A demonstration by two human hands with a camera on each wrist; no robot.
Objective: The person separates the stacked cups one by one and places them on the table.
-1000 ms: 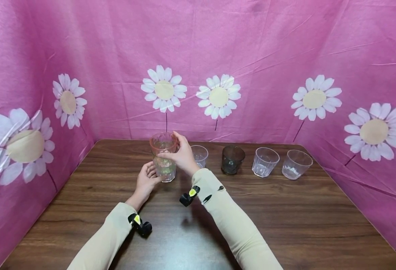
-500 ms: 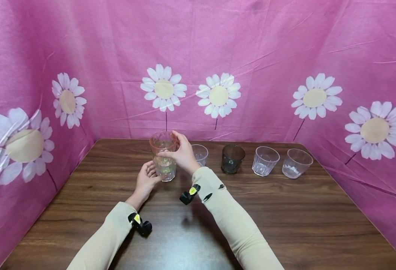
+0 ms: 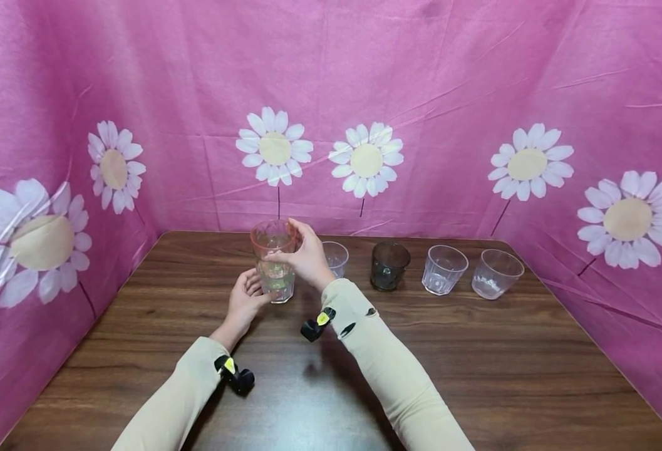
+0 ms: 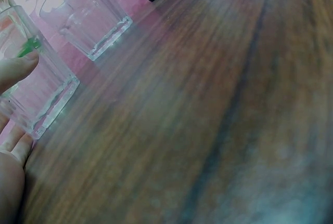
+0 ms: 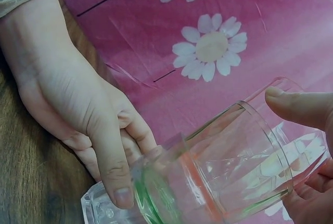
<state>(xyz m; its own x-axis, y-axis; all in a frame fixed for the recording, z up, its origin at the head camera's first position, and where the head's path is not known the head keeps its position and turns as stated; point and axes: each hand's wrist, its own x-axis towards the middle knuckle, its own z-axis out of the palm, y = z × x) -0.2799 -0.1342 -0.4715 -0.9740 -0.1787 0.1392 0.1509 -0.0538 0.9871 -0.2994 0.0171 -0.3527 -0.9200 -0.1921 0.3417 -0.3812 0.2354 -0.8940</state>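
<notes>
A stack of nested tumblers stands at the table's back left in the head view. At the bottom is a clear tumbler (image 3: pixel 283 295), a green-tinted tumbler (image 3: pixel 275 273) sits inside it, and a pink-rimmed tumbler (image 3: pixel 268 235) tops the stack. My left hand (image 3: pixel 244 305) grips the bottom tumbler low down, thumb in front and fingers around the left side. Higher up, my right hand (image 3: pixel 307 258) holds the pink-rimmed tumbler between thumb and fingers. In the right wrist view, green (image 5: pixel 153 195) and orange bases show through the clear walls.
A clear tumbler (image 3: pixel 337 258) stands partly hidden behind my right hand. Farther right, in a row, are a dark smoky tumbler (image 3: pixel 389 268) and two clear tumblers (image 3: pixel 444 269) (image 3: pixel 496 274). A pink flowered cloth (image 3: pixel 319 75) hangs around the wooden table (image 3: pixel 477 363).
</notes>
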